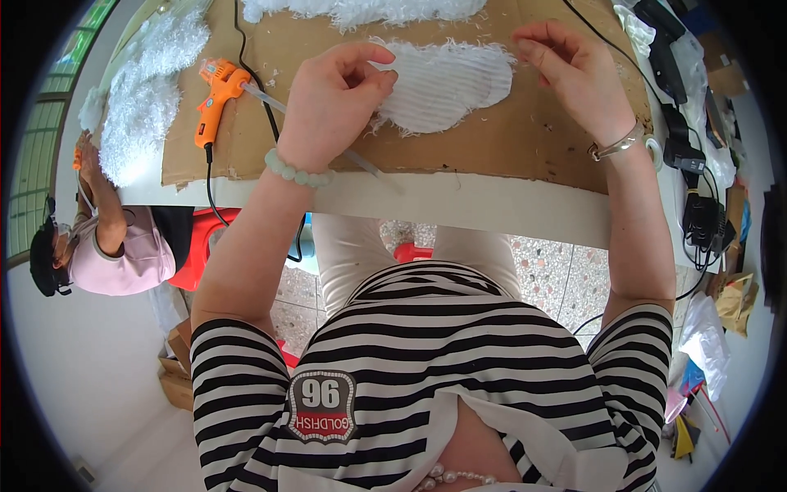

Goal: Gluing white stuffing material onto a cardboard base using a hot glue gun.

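Note:
A white shaggy fabric piece (447, 86) lies on the cardboard sheet (533, 152), its finely ribbed side up and fringe round its edges. Over its left edge is my left hand (344, 98), loosely curled, with a gap between index finger and thumb tips. To the right of the piece my right hand (578, 78) is raised, thumb and index finger pinched together; anything between them is too small to make out. Left of my left hand lies an orange glue gun (215, 102), a translucent glue stick (266, 98) reaching from it toward my wrist.
More white shaggy fabric (143, 115) lies along the table's left side, with another strip (361, 11) at the far edge. Black cables and adapters (701, 217) run down the right side. A seated person (115, 254) in pink works at the left.

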Demonstrator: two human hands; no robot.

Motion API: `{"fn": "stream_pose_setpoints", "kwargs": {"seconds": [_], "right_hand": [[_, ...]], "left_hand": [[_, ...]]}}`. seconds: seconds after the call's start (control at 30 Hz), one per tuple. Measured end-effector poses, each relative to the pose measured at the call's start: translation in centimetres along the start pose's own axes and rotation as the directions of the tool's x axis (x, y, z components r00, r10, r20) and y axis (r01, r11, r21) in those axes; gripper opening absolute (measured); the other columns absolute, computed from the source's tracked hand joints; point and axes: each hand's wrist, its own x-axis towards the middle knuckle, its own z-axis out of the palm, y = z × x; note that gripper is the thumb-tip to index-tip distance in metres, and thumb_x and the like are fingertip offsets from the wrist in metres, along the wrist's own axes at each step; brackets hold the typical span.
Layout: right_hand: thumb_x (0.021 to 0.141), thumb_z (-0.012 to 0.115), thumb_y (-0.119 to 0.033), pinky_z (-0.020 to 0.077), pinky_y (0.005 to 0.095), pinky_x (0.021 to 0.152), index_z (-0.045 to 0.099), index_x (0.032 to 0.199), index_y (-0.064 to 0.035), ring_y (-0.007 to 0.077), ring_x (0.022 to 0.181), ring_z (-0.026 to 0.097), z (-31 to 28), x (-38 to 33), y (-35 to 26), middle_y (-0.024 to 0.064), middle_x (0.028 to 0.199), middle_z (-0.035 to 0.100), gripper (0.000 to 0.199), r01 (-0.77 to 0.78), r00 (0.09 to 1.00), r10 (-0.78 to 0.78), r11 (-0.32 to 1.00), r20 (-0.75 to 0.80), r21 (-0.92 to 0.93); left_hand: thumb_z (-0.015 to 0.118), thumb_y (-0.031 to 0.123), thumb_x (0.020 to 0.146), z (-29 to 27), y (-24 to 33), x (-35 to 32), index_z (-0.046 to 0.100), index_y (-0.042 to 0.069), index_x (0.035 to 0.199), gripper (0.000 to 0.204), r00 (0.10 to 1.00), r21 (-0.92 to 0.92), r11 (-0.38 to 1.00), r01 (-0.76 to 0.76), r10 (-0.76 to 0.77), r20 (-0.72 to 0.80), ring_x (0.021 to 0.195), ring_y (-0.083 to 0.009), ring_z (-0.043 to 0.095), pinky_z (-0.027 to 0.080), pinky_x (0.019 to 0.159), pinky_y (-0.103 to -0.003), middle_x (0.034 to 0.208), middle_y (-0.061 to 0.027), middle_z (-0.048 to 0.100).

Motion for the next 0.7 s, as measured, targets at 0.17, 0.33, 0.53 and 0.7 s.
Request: {"fn": "stream_pose_setpoints", "kwargs": {"seconds": [0.17, 0.33, 0.53, 0.7], "right_hand": [[0.084, 0.056, -0.004, 0.0484, 0.0227, 0.064, 0.06, 0.095, 0.0022, 0.0108, 0.071, 0.059, 0.1, -0.2, -1.7, 0.0061, 0.081, 0.063, 0.013, 0.027, 0.999, -0.028, 0.997, 0.015, 0.077], [0.082, 0.052, -0.001, 0.0455, 0.0225, 0.067, 0.062, 0.095, 0.0022, 0.009, 0.075, 0.056, 0.1, -0.3, -1.6, 0.0058, 0.081, 0.063, 0.016, 0.048, 0.999, -0.047, 0.993, -0.009, 0.106], [0.086, 0.054, -0.007, 0.042, 0.0204, 0.061, 0.063, 0.099, -0.004, 0.0052, 0.069, 0.051, 0.9, -0.3, 0.2, -0.0013, 0.083, 0.061, 0.016, 0.149, 0.987, -0.149, 0.989, 0.054, -0.003], [0.084, 0.055, -0.004, 0.0431, 0.0231, 0.064, 0.064, 0.095, -0.0046, 0.0113, 0.07, 0.053, 1.8, -0.7, -0.6, 0.0027, 0.08, 0.056, 0.015, 0.363, 0.928, -0.339, 0.915, 0.151, -0.175]], "left_hand": [[0.063, 0.007, 0.077, 0.2, 0.9, 0.1, 0.062, -0.001, 0.095, 0.019, 0.992, -0.123, 0.987, 0.106, -0.113, -0.054, 0.062, -0.0052, 0.053, 0.042, 0.057, -0.02, 0.069, -0.0013, 0.061], [0.063, 0.006, 0.077, 0.8, 0.5, 0.5, 0.062, -0.001, 0.095, 0.02, 0.992, -0.128, 0.986, 0.103, -0.112, -0.064, 0.063, -0.0053, 0.053, 0.042, 0.058, -0.02, 0.069, -0.0014, 0.062], [0.064, 0.007, 0.077, 0.7, 0.0, 0.2, 0.062, 0.0, 0.094, 0.019, 0.997, 0.015, 0.999, 0.05, -0.049, -0.057, 0.058, -0.0061, 0.051, 0.042, 0.054, -0.021, 0.065, -0.0016, 0.06], [0.064, 0.007, 0.076, 0.9, -0.1, 0.1, 0.062, 0.001, 0.092, 0.018, 0.998, 0.055, 0.998, 0.024, -0.021, -0.055, 0.055, -0.0081, 0.051, 0.042, 0.053, -0.023, 0.063, -0.0024, 0.06]]}}
